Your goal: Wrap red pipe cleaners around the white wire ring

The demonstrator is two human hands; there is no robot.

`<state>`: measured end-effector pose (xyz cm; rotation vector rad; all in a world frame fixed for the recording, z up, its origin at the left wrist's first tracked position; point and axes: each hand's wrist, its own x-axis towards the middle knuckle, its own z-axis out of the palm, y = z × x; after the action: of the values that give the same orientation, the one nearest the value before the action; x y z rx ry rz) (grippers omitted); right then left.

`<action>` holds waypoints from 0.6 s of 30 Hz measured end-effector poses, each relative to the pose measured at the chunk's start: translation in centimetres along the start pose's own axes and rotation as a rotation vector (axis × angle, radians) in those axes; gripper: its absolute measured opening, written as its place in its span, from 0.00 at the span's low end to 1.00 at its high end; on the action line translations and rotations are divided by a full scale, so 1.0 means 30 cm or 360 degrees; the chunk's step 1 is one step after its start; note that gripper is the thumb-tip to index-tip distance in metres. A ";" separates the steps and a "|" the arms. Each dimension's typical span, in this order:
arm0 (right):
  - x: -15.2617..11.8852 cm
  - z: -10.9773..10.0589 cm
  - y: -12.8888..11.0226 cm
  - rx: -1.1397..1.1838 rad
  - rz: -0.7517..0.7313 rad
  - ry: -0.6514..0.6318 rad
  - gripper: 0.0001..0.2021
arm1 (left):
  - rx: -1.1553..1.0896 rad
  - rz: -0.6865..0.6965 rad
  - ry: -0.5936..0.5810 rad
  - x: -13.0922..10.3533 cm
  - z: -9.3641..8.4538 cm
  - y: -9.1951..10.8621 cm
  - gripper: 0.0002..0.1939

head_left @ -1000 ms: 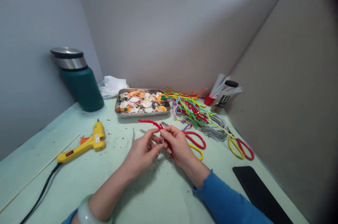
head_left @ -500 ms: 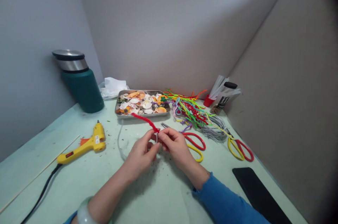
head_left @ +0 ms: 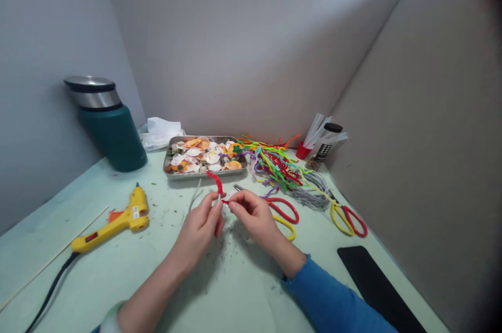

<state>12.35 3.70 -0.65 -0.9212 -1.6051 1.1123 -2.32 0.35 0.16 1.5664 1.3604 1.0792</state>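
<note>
A fuzzy red pipe cleaner (head_left: 216,181) rises above my hands near the middle of the table. My left hand (head_left: 202,223) pinches a grey-white wire (head_left: 193,196) where the red piece meets it; part of the wire bends out behind this hand. Fingertips of my right hand (head_left: 254,216) are closed on the short red end beside the joint. Just right of my right hand lie scissors with red and yellow handles (head_left: 283,209), partly hidden by it. The exact wrap of red around the wire is too small to tell.
Behind are a metal tray of shells (head_left: 204,175), colourful pipe cleaners (head_left: 274,163) and coiled grey wire (head_left: 314,194). A glue gun (head_left: 113,226) and green bottle (head_left: 113,139) stand left; more scissors (head_left: 349,220) and a black slab (head_left: 376,286) lie right.
The red pipe cleaner now stands more upright, its short end drawn out to the right by my right hand. My hands are slightly further apart. The whole view has shifted a little.
</note>
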 end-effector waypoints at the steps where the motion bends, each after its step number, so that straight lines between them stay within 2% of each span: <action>1: -0.001 0.001 -0.002 -0.0016 -0.0020 0.0002 0.06 | 0.0041 0.0004 0.0022 -0.004 0.000 0.003 0.18; 9: -0.019 0.010 -0.012 -0.0074 -0.0106 0.0073 0.06 | 0.0019 0.0064 -0.0015 -0.013 0.002 0.013 0.12; 14: -0.023 0.019 -0.010 -0.0130 -0.0113 0.0093 0.06 | -0.0036 0.0017 -0.0002 -0.008 0.004 0.012 0.17; 18: -0.023 0.022 -0.012 -0.0119 -0.0121 0.0110 0.06 | -0.0172 0.0025 0.0018 -0.007 0.009 0.006 0.16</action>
<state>11.89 2.79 -0.60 -0.9295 -1.6209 0.9634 -2.02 0.10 0.23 1.4964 1.2780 1.1533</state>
